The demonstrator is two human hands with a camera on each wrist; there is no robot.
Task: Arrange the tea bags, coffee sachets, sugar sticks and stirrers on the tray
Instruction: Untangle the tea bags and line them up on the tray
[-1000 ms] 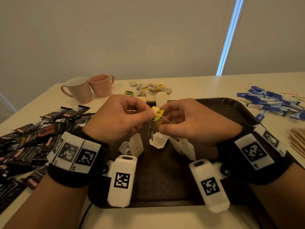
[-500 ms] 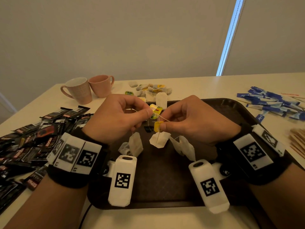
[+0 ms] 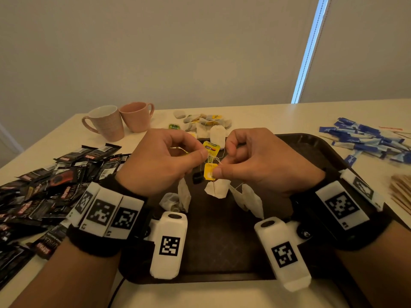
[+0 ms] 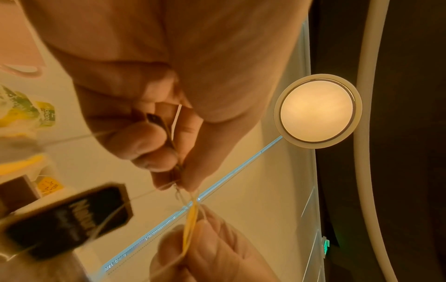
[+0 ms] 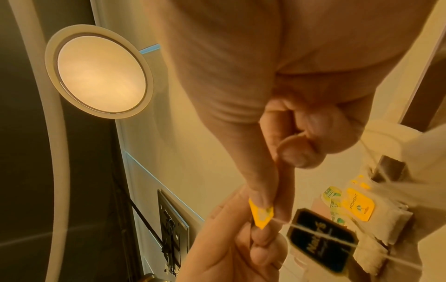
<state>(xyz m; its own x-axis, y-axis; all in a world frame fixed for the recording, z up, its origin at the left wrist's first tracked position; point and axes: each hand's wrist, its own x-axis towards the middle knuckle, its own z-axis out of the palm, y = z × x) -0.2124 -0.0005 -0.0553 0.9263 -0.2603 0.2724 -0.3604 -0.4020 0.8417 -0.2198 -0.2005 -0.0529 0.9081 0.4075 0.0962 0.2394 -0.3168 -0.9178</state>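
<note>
- Tea bags, tangled cluster: we count several white paper tea bags hanging by thin strings above the dark brown tray; paper tags are yellow, yellow-green and black.
- Left hand: we see it raised over the tray, fingers curled, thumb and forefinger pinching the strings beside the yellow-green tag.
- Right hand: raised opposite and close to the left, thumb and forefinger pinching the yellow tag.
- Loose tea bags: a heap on the counter just beyond the tray's far edge.
- Coffee sachets: black, piled on the counter left of the tray.
- Sugar sticks: blue and white, heaped right of the tray.
- Stirrers: wooden, at the right edge.
- Two pink mugs: side by side at the counter's far left.
- Room: we note a plain pale wall and a round ceiling lamp.
</note>
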